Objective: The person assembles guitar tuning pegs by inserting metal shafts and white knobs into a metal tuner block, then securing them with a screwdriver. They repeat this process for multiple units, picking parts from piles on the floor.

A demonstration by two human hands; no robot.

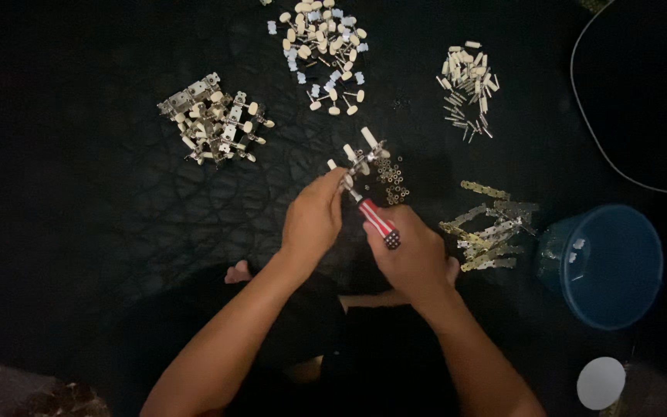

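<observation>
Your left hand (314, 218) was closed around a small metal tuning-machine assembly (360, 157) with cream knobs, pinching it at its lower end above the dark cloth (102, 216). Your right hand (411, 251) was wrapped tight on a screwdriver (376, 222) with a red-and-white striped handle, butt end poking out by your thumb, tip aimed up-left at the assembly; could not tell whether the tip actually touched a screw. Both hands sat close together, centre of the view. Just right of the assembly lay a small scatter of tiny dark rings or nuts (391, 179) on the cloth. Further right, near your right hand, a heap of brass-coloured flat plates (488, 232), and beside that a blue bucket (604, 266) with a few small bits inside. Up left, a pile of finished assemblies (214, 120), silver with cream knobs. Top centre, a pile of loose cream knobs on pegs (322, 46) mixed with pale blue pieces. Top right, a smaller pile of cream rollers and pins (468, 85). A white round lid (600, 382) sat at the bottom right.
</observation>
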